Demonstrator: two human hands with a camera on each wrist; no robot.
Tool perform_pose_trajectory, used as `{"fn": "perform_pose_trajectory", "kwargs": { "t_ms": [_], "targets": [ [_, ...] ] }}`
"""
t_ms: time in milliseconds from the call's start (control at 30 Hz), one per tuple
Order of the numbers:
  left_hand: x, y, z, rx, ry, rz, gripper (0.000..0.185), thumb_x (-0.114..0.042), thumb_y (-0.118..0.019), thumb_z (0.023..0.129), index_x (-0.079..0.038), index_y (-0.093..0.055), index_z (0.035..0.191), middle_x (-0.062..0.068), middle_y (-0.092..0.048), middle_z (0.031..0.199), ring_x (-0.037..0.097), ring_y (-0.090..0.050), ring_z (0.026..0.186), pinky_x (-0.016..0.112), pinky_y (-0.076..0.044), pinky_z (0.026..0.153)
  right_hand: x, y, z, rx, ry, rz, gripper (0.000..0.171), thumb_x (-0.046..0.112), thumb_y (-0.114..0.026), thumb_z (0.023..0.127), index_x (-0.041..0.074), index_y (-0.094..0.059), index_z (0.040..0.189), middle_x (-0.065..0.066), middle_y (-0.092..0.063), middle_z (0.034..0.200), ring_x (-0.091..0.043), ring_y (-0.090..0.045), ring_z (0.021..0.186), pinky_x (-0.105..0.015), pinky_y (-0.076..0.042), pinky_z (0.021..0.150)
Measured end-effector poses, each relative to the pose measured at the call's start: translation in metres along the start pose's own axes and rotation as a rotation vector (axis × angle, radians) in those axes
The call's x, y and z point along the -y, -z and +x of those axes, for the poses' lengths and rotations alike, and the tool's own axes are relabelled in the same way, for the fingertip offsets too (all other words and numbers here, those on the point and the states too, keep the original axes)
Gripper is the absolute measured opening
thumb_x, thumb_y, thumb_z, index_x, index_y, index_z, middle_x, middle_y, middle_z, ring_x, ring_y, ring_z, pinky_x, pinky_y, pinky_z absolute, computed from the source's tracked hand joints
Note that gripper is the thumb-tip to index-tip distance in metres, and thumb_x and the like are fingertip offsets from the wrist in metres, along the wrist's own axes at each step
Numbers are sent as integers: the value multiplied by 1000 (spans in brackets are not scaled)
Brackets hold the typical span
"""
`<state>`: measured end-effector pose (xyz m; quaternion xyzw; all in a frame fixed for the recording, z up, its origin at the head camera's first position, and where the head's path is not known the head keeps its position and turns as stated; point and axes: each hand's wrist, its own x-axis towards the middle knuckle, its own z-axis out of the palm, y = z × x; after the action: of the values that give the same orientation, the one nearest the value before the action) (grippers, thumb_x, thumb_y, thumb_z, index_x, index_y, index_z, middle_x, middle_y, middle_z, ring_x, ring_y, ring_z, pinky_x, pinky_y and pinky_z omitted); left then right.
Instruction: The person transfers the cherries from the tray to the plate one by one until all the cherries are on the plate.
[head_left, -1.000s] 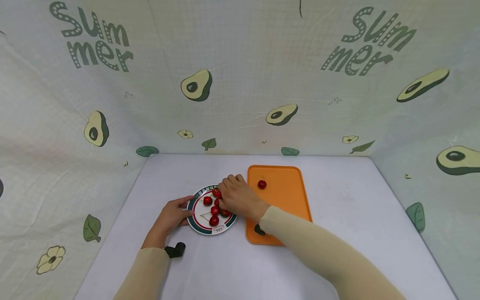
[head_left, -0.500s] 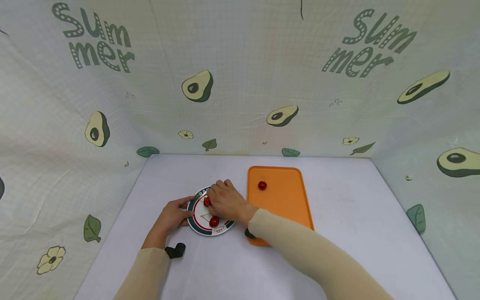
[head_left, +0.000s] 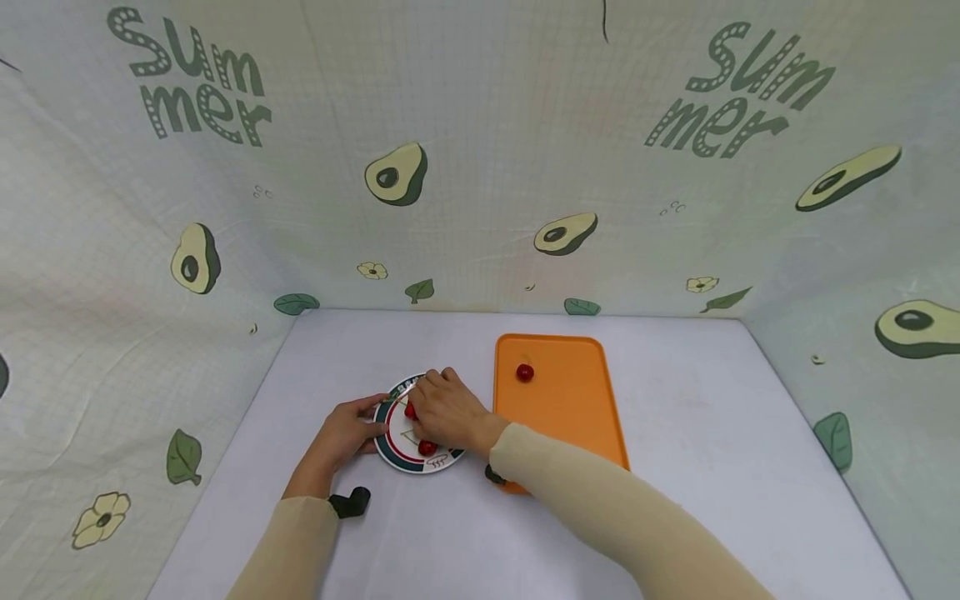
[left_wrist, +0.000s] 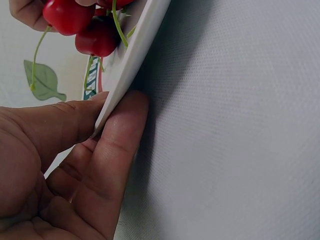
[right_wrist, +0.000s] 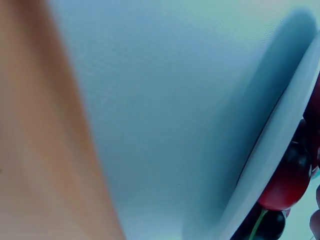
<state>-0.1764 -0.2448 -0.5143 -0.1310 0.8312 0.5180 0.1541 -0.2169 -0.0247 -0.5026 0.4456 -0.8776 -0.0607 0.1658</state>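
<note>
My left hand (head_left: 347, 433) grips the left edge of a white plate (head_left: 399, 427) with a green-and-red rim, thumb on top and fingers beneath. My right hand (head_left: 452, 412) reaches over the plate, hiding much of its right side, and its fingers pinch a red cherry (left_wrist: 67, 16) with a long green stem. Close beside that one is another cherry (left_wrist: 99, 38) in the left wrist view. Near the plate's front lies a further cherry (head_left: 427, 447). In the right wrist view, dark red cherries (right_wrist: 287, 180) show along the plate's edge.
Right of the plate lies an orange tray (head_left: 566, 392) with a single cherry (head_left: 525, 372) near its back left; my right forearm crosses its front part. A white cloth covers the table (head_left: 690, 433), and a printed curtain (head_left: 480, 167) stands behind it.
My right hand has moved left across the plate, covering several cherries seen before, and now pinches one, which has shifted slightly. The left hand stays on the rim.
</note>
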Motion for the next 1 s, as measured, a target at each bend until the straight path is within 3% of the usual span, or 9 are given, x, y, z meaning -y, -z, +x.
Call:
{"fn": "perform_pose_trajectory", "kwargs": {
  "t_ms": [600, 1000],
  "targets": [
    [0, 0, 0, -1, 5, 28, 59, -7, -73, 96, -18, -58, 152, 23, -53, 145, 17, -68, 81, 30, -63, 71, -4, 3, -5, 18, -29, 11, 38, 50, -58, 103, 15, -66, 118, 2, -66, 110, -20, -54, 104, -35, -43, 90],
    [0, -1, 2, -3, 14, 29, 60, -6, -74, 96, -19, -58, 152, 23, -52, 144, 17, -68, 78, 28, -63, 70, -40, 2, -23, 7, -137, 7, 30, 39, -64, 102, 12, -66, 115, -2, -65, 104, -22, -53, 100, -37, -44, 89]
  ]
}}
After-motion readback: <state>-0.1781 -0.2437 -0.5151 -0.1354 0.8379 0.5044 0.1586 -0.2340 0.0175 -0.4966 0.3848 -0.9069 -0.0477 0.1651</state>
